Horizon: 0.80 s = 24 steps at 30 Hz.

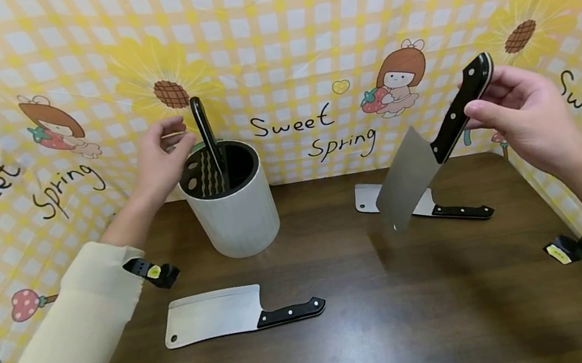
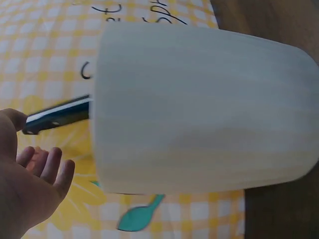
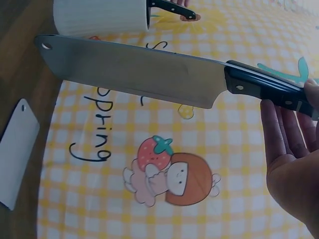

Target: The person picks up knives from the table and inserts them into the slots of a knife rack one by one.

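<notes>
Over the right side of the desk [image 1: 352, 349], in the head view, the raised cleaver [image 1: 407, 179] hung in the air, its blade slanting down to the left. The right hand [image 1: 526, 112] had a closed grip on its black handle, between thumb and fingers. Behind the raised blade and partly hidden by it, the far cleaver [image 1: 365, 198] lay on the desk; the near cleaver [image 1: 215, 315] lay flat toward the front left. A white container [image 1: 243, 224] stood upright at the back left, a black-handled tool [image 1: 205, 131] leaning in it. The left hand [image 1: 161, 157] was beside that tool, its grip partly open, fingers bent around nothing.

In the left wrist view, the white container's wall took up much of the space, and the tool's handle stuck out past the rim. The thumb came close to the handle's end; whether they touched could not be told.

In the right wrist view, the raised blade ran broadside, a small hole near its far corner. It looked stiff and wide, so the cleaver would probably feel blade-heavy, and its smooth handle might twist in a light pinch. The surest hold seemed to be nearer the blade, fingers wrapped fully round; this one sat toward the handle's rear half.
</notes>
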Each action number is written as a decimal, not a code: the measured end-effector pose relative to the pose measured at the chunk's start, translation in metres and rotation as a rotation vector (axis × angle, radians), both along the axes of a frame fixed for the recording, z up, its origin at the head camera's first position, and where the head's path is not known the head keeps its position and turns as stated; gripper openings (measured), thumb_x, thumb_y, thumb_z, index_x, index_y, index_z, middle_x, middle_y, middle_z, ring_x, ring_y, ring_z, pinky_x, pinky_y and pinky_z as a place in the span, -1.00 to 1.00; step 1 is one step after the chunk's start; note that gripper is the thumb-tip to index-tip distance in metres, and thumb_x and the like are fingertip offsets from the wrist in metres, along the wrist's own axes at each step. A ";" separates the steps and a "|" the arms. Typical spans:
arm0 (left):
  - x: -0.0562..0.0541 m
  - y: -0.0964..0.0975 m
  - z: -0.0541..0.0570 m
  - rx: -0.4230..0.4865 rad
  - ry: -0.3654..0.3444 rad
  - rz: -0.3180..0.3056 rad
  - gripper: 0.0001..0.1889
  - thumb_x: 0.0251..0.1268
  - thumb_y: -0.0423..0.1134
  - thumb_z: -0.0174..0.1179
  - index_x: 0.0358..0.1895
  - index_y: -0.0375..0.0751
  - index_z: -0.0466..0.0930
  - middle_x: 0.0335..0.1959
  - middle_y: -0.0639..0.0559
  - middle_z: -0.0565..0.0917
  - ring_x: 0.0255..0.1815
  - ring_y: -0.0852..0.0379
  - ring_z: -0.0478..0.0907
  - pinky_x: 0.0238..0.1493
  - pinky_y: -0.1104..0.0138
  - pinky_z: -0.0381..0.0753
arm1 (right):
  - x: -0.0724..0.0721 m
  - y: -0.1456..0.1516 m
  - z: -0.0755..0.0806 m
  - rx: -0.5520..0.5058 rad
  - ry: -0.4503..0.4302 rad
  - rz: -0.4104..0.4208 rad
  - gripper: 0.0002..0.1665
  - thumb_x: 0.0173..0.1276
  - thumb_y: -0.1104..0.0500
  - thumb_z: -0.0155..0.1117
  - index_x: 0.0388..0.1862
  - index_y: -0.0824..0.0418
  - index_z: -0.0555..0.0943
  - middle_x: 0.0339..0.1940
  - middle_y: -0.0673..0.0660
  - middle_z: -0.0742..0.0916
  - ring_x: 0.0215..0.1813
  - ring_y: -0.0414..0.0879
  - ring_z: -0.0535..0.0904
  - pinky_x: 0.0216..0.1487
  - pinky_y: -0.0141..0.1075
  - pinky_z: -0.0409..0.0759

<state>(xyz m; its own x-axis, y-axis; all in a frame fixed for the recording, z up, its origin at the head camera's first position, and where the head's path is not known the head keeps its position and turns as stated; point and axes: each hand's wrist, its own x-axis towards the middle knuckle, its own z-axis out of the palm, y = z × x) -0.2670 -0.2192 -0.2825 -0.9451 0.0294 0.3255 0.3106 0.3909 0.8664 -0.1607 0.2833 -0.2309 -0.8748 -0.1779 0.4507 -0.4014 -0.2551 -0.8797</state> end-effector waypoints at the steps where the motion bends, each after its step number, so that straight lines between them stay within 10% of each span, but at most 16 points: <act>1: 0.001 0.001 0.003 0.019 0.016 0.003 -0.49 0.51 -0.19 0.15 0.39 -0.38 0.35 0.29 -0.23 0.45 0.25 0.01 0.48 0.19 0.37 0.51 | 0.000 -0.002 0.002 0.018 0.000 -0.019 -0.67 0.36 0.68 0.07 0.00 0.47 0.60 -0.19 0.23 0.77 -0.23 -0.04 0.74 -0.32 -0.40 0.72; 12: 0.022 0.037 0.036 -0.003 0.104 -0.122 -0.56 0.50 -0.21 0.19 0.32 -0.32 0.44 0.28 -0.17 0.50 0.20 0.11 0.51 0.24 0.27 0.50 | -0.007 -0.032 0.021 0.037 0.037 -0.021 -0.72 0.31 0.67 0.17 -0.06 0.50 0.62 -0.27 0.24 0.74 -0.23 -0.01 0.73 -0.20 -0.27 0.76; 24: 0.040 0.086 0.048 -0.004 0.137 -0.347 -0.59 0.48 -0.33 0.19 0.31 -0.36 0.45 0.19 -0.20 0.55 0.21 -0.01 0.54 0.28 0.20 0.53 | -0.012 -0.064 0.030 0.099 0.062 -0.023 -0.78 0.28 0.62 0.28 -0.14 0.46 0.65 -0.31 0.23 0.74 -0.29 -0.02 0.72 -0.23 -0.25 0.77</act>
